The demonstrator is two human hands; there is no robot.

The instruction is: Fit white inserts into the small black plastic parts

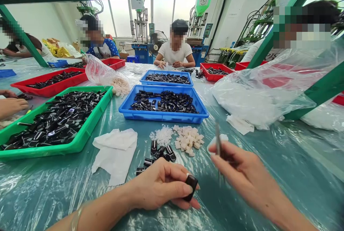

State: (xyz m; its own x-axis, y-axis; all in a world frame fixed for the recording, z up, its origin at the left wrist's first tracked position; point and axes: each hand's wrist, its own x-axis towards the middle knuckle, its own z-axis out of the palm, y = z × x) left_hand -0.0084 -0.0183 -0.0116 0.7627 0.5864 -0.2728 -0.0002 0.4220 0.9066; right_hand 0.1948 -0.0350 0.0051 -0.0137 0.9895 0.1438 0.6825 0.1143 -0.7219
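Note:
My left hand pinches a small black glossy plastic part between thumb and fingers, low in the middle of the head view. To its right, my right hand is closed around metal tweezers, slightly blurred and held upright. Just beyond my left hand lie several loose black parts. Behind those are a pile of small clear-white pieces and a pile of cream-coloured blocks. A white scrap shows behind my right fingertips, partly hidden.
A white cloth lies left of the piles. Blue trays, a green tray and red trays hold black parts. Clear plastic bags sit at right near a green post. Several people work around the plastic-covered table.

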